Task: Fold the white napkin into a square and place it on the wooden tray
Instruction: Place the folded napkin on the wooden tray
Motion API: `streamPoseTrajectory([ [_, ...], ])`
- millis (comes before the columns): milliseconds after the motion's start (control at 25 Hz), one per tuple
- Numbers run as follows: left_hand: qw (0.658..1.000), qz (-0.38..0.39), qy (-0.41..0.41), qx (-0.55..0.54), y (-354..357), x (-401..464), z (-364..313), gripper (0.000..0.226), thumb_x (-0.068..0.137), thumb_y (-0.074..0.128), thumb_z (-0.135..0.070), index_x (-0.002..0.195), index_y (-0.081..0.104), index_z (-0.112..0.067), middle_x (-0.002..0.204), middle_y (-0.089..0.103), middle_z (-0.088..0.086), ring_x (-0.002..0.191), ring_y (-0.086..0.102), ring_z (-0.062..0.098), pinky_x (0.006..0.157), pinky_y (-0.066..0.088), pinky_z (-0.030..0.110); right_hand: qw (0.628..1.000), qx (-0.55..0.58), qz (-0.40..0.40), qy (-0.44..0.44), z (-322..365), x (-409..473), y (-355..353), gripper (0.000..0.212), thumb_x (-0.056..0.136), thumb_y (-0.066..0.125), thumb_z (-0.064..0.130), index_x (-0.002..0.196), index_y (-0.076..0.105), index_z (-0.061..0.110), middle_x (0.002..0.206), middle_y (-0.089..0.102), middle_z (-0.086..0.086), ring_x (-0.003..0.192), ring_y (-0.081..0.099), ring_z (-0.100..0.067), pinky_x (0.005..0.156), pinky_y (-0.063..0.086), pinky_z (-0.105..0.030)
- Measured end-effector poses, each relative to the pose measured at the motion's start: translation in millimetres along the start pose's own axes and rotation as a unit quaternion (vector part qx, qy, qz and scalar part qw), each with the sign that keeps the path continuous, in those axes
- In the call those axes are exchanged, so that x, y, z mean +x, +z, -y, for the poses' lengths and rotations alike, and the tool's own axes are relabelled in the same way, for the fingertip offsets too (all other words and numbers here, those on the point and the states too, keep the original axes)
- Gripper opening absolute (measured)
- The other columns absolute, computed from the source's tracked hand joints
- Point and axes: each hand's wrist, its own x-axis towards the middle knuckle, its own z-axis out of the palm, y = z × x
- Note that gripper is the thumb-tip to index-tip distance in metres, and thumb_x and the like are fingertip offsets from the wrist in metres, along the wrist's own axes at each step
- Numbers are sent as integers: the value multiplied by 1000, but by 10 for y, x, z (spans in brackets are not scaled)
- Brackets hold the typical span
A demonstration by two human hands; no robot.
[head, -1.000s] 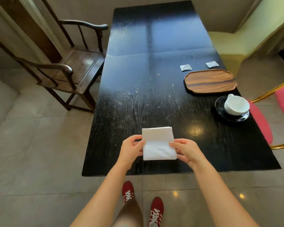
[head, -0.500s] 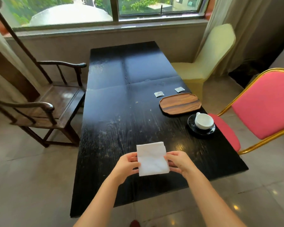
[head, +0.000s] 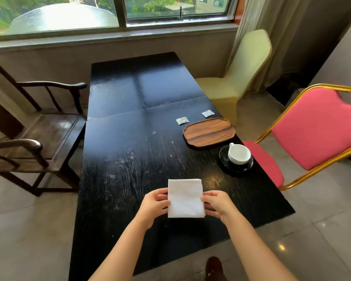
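Observation:
A white napkin (head: 185, 197), folded into a near-square stack, is held over the near part of the black table (head: 130, 159). My left hand (head: 153, 206) pinches its left edge and my right hand (head: 216, 203) pinches its right edge. The wooden tray (head: 209, 131) is bare and sits at the table's right side, farther away than the napkin and to its right.
A white cup (head: 239, 154) on a black saucer (head: 225, 165) stands just in front of the tray. Two small grey sachets (head: 182, 120) (head: 208, 113) lie behind it. A wooden armchair (head: 34, 138) is at the left; a pink chair (head: 312, 126) and a cream-covered chair (head: 241, 72) at the right.
The head view has tilted up, so the window and chairs come into sight. Both hands keep holding the folded napkin over the near part of the table.

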Motion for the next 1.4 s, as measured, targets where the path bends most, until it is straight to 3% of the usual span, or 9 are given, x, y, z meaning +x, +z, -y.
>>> streamPoseTrajectory([
  [160, 1000, -16, 5, 2, 246, 399, -226, 44, 82, 55, 9, 116, 60, -18, 103, 69, 9, 97, 66, 20, 75, 57, 31, 1000, -2, 21, 0, 279, 456, -276, 20, 84, 60, 3, 104, 60, 4, 102, 67, -13, 90, 66, -23, 67, 55, -30],
  [360, 996, -91, -15, -15, 799, 1063, -444, 49, 81, 56, 9, 123, 57, -15, 103, 68, 7, 97, 65, 20, 82, 57, 39, 996, -28, 81, 25, 691, 1299, -723, 21, 82, 57, -2, 103, 60, 3, 95, 68, -13, 81, 66, -21, 60, 53, -27],
  [520, 989, -144, -30, -21, 1188, 1521, -638, 49, 80, 55, 10, 123, 58, -14, 100, 68, 8, 94, 66, 19, 73, 58, 31, 991, -66, 109, 36, 1020, 1918, -1008, 23, 80, 55, -4, 102, 61, 2, 96, 68, -15, 81, 66, -23, 60, 54, -27],
  [800, 979, -202, 8, 0, 1368, 2415, -1097, 47, 77, 54, 9, 116, 63, -15, 96, 70, 7, 87, 69, 20, 72, 59, 34, 984, -111, 140, -2, 1713, 2910, -1110, 21, 82, 59, -3, 103, 60, 0, 96, 64, -13, 86, 64, -27, 61, 54, -27],
  [1040, 975, -216, 41, 38, 1365, 3297, -1113, 49, 72, 56, 4, 114, 66, -18, 98, 72, 3, 90, 69, 16, 79, 58, 42, 979, -156, 123, -48, 1869, 3736, -1092, 13, 83, 62, 4, 95, 61, 11, 101, 63, -11, 91, 62, -26, 76, 55, -36],
  [1240, 969, -230, 39, 76, 1425, 3761, -995, 46, 74, 56, 3, 115, 65, -17, 95, 70, 0, 84, 66, 10, 78, 56, 30, 975, -190, 95, -66, 1808, 4174, -1034, 11, 84, 61, 6, 82, 60, 17, 101, 64, -10, 93, 63, -26, 74, 57, -38],
  [1320, 966, -229, 44, 112, 1435, 3823, -963, 45, 76, 57, 1, 116, 64, -17, 95, 69, -2, 83, 65, 9, 79, 54, 27, 957, -257, 78, -107, 1781, 4267, -1020, 7, 82, 62, 11, 79, 62, 18, 96, 67, -8, 87, 63, -23, 77, 56, -43],
  [1400, 951, -248, 82, 163, 1452, 3828, -958, 48, 76, 57, 1, 121, 60, -18, 97, 65, -2, 87, 62, 11, 82, 53, 30, 915, -364, 45, -170, 1766, 4258, -1011, 4, 80, 63, 19, 84, 64, 18, 93, 67, -3, 83, 60, -18, 69, 53, -37],
])
